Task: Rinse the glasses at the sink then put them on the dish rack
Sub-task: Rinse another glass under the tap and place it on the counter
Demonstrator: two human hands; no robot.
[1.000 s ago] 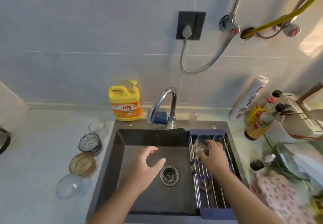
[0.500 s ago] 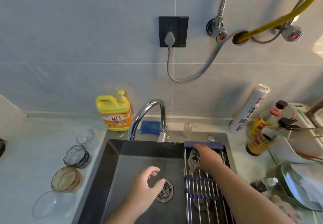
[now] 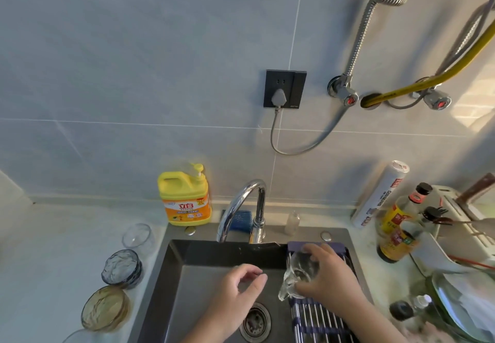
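Glass [image 3: 298, 275] in right hand [image 3: 330, 279]

From the round steel drain [image 3: 254, 322], the dark sink basin [image 3: 187, 275] lies open toward 9 and 10 o'clock. A curved chrome faucet [image 3: 242, 195] overhangs at 12. The steel-rod dish rack [image 3: 321, 321] bars 3 o'clock. Its far end, at 1, is filled by the right hand [image 3: 332, 275] gripping a clear drinking glass [image 3: 297, 275]. Glass bowls [image 3: 122, 267] line the counter beyond 9.

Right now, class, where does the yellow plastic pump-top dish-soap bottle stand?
In the head view, the yellow plastic dish-soap bottle stands upright on the counter at the tiled wall, left of the curved chrome tap, behind the dark sink.
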